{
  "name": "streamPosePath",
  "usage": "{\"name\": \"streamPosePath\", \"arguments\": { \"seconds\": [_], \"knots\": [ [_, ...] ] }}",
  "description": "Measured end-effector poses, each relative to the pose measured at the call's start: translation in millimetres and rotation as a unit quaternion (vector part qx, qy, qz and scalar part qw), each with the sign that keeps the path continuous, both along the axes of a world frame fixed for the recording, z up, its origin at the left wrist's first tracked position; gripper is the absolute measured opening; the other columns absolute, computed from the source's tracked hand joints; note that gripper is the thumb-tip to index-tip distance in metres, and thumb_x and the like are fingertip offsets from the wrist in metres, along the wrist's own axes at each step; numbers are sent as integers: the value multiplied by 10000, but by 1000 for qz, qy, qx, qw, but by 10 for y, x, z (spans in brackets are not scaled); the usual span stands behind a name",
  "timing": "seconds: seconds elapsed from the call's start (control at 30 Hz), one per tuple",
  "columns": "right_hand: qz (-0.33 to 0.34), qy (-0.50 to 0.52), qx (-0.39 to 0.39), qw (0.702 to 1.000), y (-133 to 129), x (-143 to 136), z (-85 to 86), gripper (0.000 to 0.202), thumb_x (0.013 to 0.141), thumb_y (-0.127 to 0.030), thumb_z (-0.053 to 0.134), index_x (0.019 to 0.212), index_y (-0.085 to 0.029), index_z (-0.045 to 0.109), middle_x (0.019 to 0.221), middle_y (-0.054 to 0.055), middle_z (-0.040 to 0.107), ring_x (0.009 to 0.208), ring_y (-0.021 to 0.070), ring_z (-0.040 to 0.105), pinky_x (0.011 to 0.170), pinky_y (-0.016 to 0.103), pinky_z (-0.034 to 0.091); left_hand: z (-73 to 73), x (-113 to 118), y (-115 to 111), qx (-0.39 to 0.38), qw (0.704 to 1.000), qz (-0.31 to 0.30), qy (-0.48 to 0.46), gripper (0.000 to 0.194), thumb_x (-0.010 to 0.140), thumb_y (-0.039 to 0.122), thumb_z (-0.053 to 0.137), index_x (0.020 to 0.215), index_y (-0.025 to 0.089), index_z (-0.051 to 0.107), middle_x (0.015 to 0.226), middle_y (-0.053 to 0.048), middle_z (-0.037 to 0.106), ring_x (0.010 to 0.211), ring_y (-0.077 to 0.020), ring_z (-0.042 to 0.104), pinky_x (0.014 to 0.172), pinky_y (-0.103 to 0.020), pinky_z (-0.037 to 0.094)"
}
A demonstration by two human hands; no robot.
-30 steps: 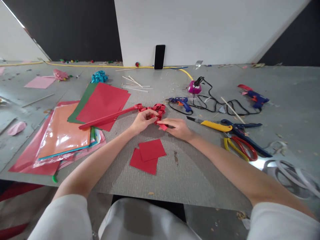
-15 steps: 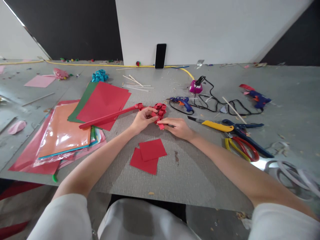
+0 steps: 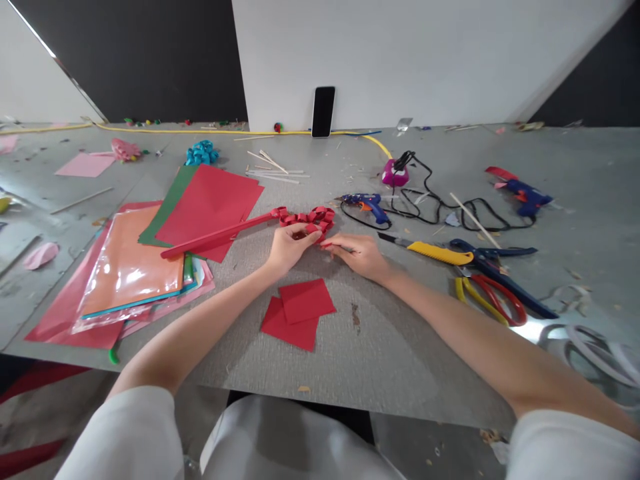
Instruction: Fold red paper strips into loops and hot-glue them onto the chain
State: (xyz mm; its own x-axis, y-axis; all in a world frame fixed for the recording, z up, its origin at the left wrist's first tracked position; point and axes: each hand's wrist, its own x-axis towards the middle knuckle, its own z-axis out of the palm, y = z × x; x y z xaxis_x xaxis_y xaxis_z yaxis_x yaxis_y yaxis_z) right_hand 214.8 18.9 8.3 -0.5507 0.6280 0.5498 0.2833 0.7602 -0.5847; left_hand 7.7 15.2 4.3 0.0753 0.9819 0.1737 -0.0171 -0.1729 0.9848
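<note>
My left hand [image 3: 290, 250] is closed in a pinch on a red paper strip [image 3: 314, 229]. My right hand [image 3: 364, 257] pinches a narrow red end beside it, seemingly of the same strip; the fingers hide most of it. Just beyond the hands lie curled red paper loops [image 3: 323, 215]. A long folded red strip [image 3: 220, 237] runs left from them across red sheets [image 3: 210, 200]. On the table, nearer my body, two small red paper squares [image 3: 307, 300] overlap.
Right of my hands lie a blue glue gun [image 3: 367, 203], a yellow box cutter [image 3: 440, 252], blue-handled pliers [image 3: 505, 280] and red-and-yellow scissors [image 3: 500, 297]. A plastic packet of orange paper [image 3: 135, 260] is at left. A phone [image 3: 323, 112] leans on the wall.
The strip end that hung down between my hands is now turned up, with only a narrow bit showing at my right fingertips. My left fingers have shifted slightly around the paper.
</note>
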Motion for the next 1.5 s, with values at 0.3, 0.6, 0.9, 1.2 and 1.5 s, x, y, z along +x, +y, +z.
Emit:
{"name": "streamPosePath", "arguments": {
  "seconds": [0.3, 0.6, 0.9, 1.2, 1.5],
  "knots": [
    [-111, -13, 39, 993, -60, -32, -54, 290, 1051, -439, 512, 1037, -238, 721, 887, 57, 771, 768, 190, 707, 765, 322, 563, 51, 43, 81, 107, 988, -28, 104, 201, 917, 309, 673, 1013, 178, 792, 947, -75, 788, 809, -172, 690, 743, -283, 531],
    [-104, -25, 8, 994, -29, -62, 1, 284, 1073, -368, 465, 934, -215, 660, 755, 16, 662, 660, 143, 600, 681, 271, 472, -14, 18, 168, 64, 985, -87, 135, 285, 910, 230, 617, 1165, 167, 728, 727, -11, 713, 530, -101, 554, 565, -231, 435],
    [-65, 36, -151, 986, -17, -43, 129, 403, 1019, -464, 544, 726, -199, 626, 639, -10, 589, 577, 115, 533, 542, 251, 400, 29, -4, 82, 3, 993, -73, 91, 348, 896, 407, 724, 1006, 224, 449, 557, 75, 600, 442, -90, 510, 483, -193, 323],
    [-79, 130, -239, 959, 18, -31, 66, 349, 957, -495, 651, 774, -198, 667, 647, -13, 624, 525, 109, 568, 507, 237, 443, 36, -3, 70, 37, 991, -84, 93, 272, 961, 459, 635, 934, 204, 546, 664, 30, 611, 511, -84, 518, 521, -208, 390],
    [-100, 42, -187, 976, 11, -43, 47, 342, 1005, -503, 567, 865, -210, 676, 692, -4, 636, 594, 144, 603, 549, 261, 464, 102, 4, 14, 153, 958, -83, 228, 189, 965, 344, 626, 892, 177, 673, 771, -19, 660, 646, -116, 530, 628, -236, 412]
  ]
}}
